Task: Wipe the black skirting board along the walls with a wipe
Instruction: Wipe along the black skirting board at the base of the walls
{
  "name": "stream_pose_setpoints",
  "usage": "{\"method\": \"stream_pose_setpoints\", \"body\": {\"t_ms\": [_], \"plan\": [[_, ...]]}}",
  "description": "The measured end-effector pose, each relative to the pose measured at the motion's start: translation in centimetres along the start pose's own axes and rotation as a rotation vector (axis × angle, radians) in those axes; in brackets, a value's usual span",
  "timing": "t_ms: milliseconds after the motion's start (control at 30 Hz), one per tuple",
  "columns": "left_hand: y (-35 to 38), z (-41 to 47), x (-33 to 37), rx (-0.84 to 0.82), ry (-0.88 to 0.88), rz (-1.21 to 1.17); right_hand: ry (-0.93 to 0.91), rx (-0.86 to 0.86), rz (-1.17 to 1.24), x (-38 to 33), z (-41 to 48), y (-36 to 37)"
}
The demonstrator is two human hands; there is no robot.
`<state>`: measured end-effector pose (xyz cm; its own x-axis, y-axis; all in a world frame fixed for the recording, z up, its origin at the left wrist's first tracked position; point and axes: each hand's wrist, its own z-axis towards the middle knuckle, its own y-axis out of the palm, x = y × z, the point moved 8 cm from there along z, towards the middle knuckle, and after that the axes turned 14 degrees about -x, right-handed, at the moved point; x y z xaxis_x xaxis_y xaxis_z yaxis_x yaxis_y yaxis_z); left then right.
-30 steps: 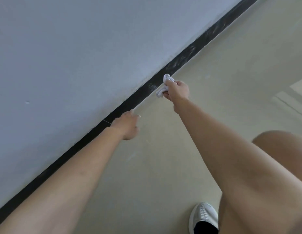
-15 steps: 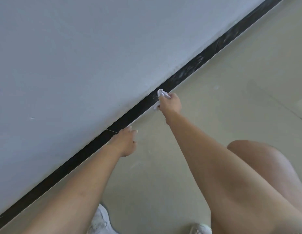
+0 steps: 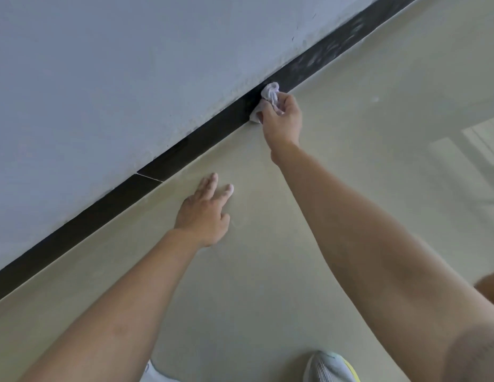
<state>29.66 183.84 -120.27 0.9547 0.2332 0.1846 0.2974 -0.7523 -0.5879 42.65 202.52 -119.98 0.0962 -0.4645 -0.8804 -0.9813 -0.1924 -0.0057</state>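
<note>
Head view: right hand grips wipe against skirting board, left hand spread

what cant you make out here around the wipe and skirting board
Head view only.
The wipe is partly hidden by the gripping right hand.
The skirting board is cut off at both frame edges, its far stretch blurred.
The left hand hides whether its palm touches the floor.
</note>
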Motion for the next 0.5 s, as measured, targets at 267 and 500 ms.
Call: {"method": "stream_pose_setpoints", "body": {"t_ms": [267,500], "plan": [[-0.1,0.0,-0.3,-0.009,0.018,-0.008,-0.047,-0.079,0.070,0.0,-1.2,1.5],[-0.1,0.1,-0.2,-0.006,0.019,0.012,-0.047,0.096,0.035,-2.3,0.0,-0.6]]}}
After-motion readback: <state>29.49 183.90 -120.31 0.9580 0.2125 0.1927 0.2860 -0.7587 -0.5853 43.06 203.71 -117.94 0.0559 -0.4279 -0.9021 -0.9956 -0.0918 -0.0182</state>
